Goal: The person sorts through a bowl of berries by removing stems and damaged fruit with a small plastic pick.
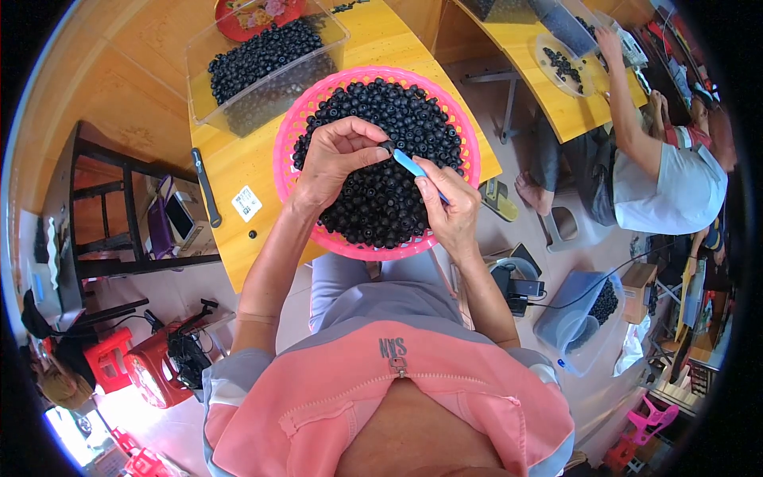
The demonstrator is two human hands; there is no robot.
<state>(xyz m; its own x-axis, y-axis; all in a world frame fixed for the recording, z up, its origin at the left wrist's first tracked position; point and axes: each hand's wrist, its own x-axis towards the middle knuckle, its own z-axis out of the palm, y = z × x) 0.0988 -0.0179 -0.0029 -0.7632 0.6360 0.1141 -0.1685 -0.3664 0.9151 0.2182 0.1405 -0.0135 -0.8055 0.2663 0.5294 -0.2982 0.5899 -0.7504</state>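
Note:
A pink openwork plastic basket (282, 163), heaped with round black beads (385, 215), stands at the front edge of the yellow table. Above the heap, my left hand (332, 161) pinches one black bead (387, 147) between thumb and fingertips. My right hand (453, 205) is closed round a slim light-blue handled tool (408, 164), its far end pointing at that bead. What sort of tip the tool has is too small to make out. Both hands are close together over the basket, and both forearms rise from below.
A clear bin (274, 99) of black beads sits behind on the left, beside a red floral tray (258, 17). A dark-handled tool (206, 188) and a white label (246, 204) lie on the left. A co-worker (664, 187) sits at another table; a bead tub (579, 322) is on the floor.

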